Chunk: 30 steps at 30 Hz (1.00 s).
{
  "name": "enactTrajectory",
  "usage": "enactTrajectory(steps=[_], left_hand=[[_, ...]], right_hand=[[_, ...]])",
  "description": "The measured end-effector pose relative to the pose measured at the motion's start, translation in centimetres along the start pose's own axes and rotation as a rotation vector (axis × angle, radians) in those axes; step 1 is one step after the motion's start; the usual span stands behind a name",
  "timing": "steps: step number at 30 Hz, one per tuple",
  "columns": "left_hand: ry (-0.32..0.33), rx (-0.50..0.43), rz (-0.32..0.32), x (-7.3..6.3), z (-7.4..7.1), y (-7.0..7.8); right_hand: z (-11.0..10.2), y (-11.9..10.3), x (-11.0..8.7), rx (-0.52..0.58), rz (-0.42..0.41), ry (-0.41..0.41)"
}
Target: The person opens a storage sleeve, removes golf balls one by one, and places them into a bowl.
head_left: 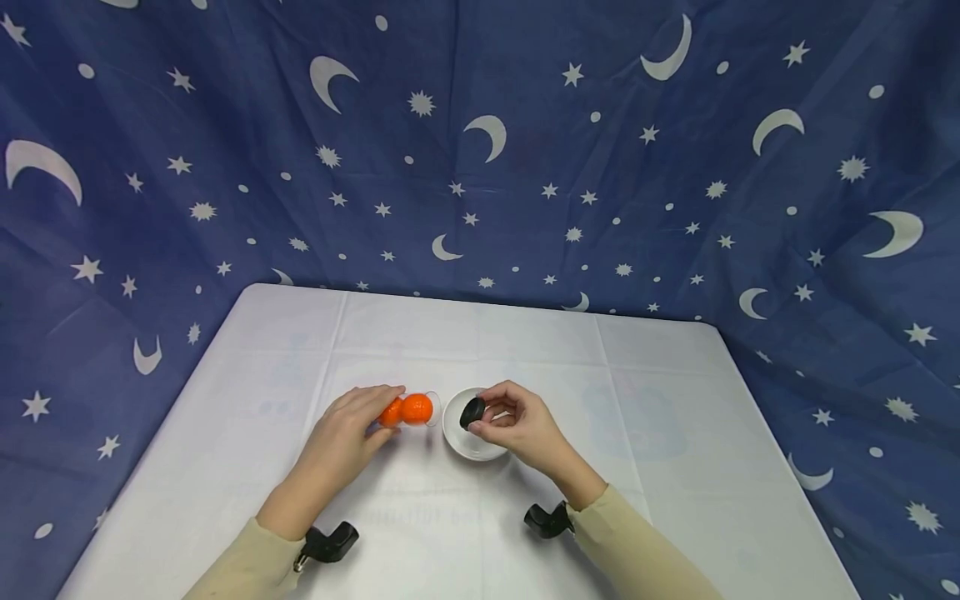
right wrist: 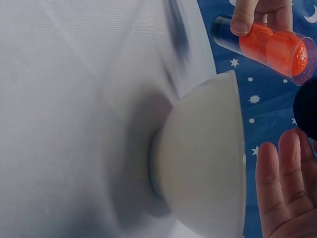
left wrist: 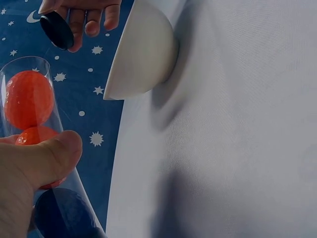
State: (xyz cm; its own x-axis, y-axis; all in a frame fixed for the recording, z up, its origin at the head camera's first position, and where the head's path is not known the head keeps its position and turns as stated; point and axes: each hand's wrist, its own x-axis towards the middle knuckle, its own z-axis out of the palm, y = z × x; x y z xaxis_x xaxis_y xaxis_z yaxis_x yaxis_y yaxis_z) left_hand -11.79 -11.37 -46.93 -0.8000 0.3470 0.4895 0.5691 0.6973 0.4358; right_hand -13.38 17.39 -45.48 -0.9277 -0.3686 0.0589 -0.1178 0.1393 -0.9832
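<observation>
Starry blue cloth (head_left: 525,154) backs the table (head_left: 420,517). Nearer its left edge, the left hand (head_left: 343,435), thumb nearside, grips a clear tube (head_left: 412,409), long axis slanting mouth-up toward the right edge; the right hand (head_left: 525,427) pinches a black disc (head_left: 472,412) over a bowl (head_left: 457,443).

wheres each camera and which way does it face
On head: looks forward and down at table; left hand, right hand and sleeves show.
On left wrist: faces clear tube and bowl; parts of both hands show.
On right wrist: faces bowl; parts of both hands show.
Both wrist views share tube, bowl, black disc.
</observation>
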Motion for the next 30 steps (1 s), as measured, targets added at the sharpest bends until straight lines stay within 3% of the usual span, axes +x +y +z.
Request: enactTrajectory(steps=[7, 21, 26, 30], left_hand=[[-0.009, -0.001, -0.022, -0.2, 0.0, -0.3], [0.009, -0.012, -0.085, -1.0, -0.7, -2.4], [0.012, -0.009, -0.118, -1.3, -1.0, -3.1], [0.013, -0.002, -0.146, -1.4, -1.2, -3.5]], right_hand=[[0.7, -1.9, -0.7, -0.011, 0.001, -0.009], [4.0, -1.7, -1.3, -0.1, -0.143, 0.006], [5.7, -1.8, -1.7, -0.132, -0.206, -0.038], [6.9, -1.3, -2.0, -0.115, -0.181, -0.091]])
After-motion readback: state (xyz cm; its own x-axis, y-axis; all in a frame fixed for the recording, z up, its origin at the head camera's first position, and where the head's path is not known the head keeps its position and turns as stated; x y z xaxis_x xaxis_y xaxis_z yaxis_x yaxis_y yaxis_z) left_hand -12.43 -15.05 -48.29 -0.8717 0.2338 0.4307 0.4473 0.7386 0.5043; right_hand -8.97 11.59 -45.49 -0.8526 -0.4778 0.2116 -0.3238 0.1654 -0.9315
